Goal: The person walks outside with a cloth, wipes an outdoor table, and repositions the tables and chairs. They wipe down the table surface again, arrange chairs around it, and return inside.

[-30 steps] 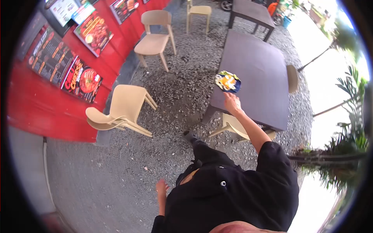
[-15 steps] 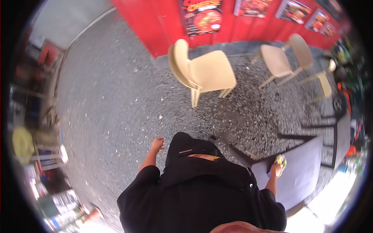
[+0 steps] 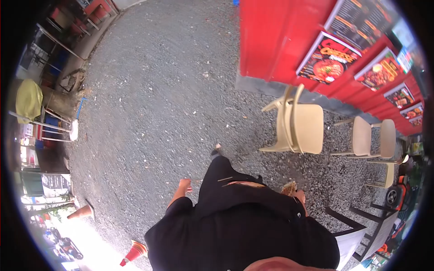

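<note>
My left hand (image 3: 185,184) hangs beside my left hip over the gravel, its fingers curled in and nothing visible in them. Low at my right side, my right hand (image 3: 299,196) is closed and partly hidden by my black shirt. Against its fingers shows a small brown-and-white mottled thing (image 3: 289,188), whose kind I cannot make out. A dark shoe (image 3: 216,153) of mine shows ahead of my black trousers, which have a tear across the thigh.
A beige chair (image 3: 309,128) stands ahead to the right, near a red wall (image 3: 266,40) with food posters. More chairs (image 3: 361,135) stand farther right. A grey table (image 3: 350,241) is at lower right. Traffic cones (image 3: 134,252) are at lower left. Grey gravel (image 3: 149,99) lies ahead.
My view has turned left, so the wall and chairs sit farther right. My right hand has moved from over the table to beside my hip. A foot now shows ahead.
</note>
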Demonstrator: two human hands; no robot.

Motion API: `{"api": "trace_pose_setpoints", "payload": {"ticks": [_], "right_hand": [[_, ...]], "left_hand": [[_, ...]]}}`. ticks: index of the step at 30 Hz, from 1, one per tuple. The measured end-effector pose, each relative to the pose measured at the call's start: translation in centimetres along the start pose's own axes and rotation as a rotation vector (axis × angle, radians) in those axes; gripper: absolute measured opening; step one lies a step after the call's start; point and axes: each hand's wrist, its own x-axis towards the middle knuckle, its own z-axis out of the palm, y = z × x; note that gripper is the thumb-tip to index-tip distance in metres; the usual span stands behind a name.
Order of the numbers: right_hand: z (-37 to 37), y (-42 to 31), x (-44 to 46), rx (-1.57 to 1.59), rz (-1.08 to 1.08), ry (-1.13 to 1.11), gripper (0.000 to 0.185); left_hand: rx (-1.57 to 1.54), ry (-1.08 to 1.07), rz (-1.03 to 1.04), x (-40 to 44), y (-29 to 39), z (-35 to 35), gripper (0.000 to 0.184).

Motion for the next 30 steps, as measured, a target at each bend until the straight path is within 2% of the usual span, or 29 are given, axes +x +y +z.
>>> {"api": "trace_pose_setpoints", "payload": {"ticks": [1, 3, 6, 8, 10, 12, 14, 16, 18, 21, 22, 23, 27, 30], "right_hand": [[-0.2, -3.1, -1.1, 0.021, 0.045, -0.141, 0.033], [-1.2, -9.2, -3.5, 0.067, 0.137, -0.414, 0.029], [-2.4, -18.4, -4.8, -0.041, 0.065, -0.488, 0.021], [-3.6, -24.4, -4.9, -0.003, 0.046, -0.461, 0.023], [-4.6, -30.1, -3.2, 0.014, 0.000, -0.509, 0.024], [-5.6, -35.4, -1.2, 0.003, -0.230, -0.363, 0.028], [-8.4, -42.8, -0.2, -0.015, -0.277, -0.228, 0.028], [-7.7, -48.3, 4.2, -0.036, -0.223, -0.140, 0.032], [-7.7, -54.3, 8.3, -0.010, -0.222, 0.024, 0.035], [-11.5, -66.5, 13.9, 0.003, -0.241, -0.037, 0.038], [-12.5, -70.2, 14.2, -0.018, -0.247, -0.055, 0.038], [-15.2, -75.0, 14.5, 0.019, -0.321, -0.060, 0.040], [-25.9, -95.5, 15.9, 0.069, -0.403, 0.034, 0.043], [-29.4, -108.7, 20.5, 0.185, -0.536, 0.126, 0.044]], "left_hand": [[-0.019, -0.022, -0.006, 1.0, 1.5, -1.4, 0.025], [0.132, -0.007, 0.117, 2.7, 6.4, -4.0, 0.027], [0.357, -0.011, 0.366, 5.3, 15.0, -6.4, 0.030], [0.435, 0.009, 0.608, 8.2, 21.3, -7.4, 0.031], [0.432, -0.047, 0.701, 9.6, 29.2, -8.0, 0.031], [0.318, -0.071, 0.737, 11.6, 36.7, -8.4, 0.031], [0.236, -0.068, 0.806, 14.7, 43.7, -9.4, 0.031], [0.173, -0.037, 0.890, 17.5, 49.9, -10.1, 0.031], [0.178, -0.071, 0.808, 22.2, 54.6, -11.4, 0.032], [0.232, -0.039, 0.618, 26.5, 58.2, -15.7, 0.031], [0.091, -0.091, 0.401, 27.3, 59.0, -17.1, 0.029], [0.119, -0.072, 0.255, 27.5, 59.9, -18.9, 0.029], [0.092, -0.124, 0.055, 28.5, 65.2, -24.5, 0.027], [0.011, -0.141, -0.013, 30.8, 71.3, -27.2, 0.025]]}}
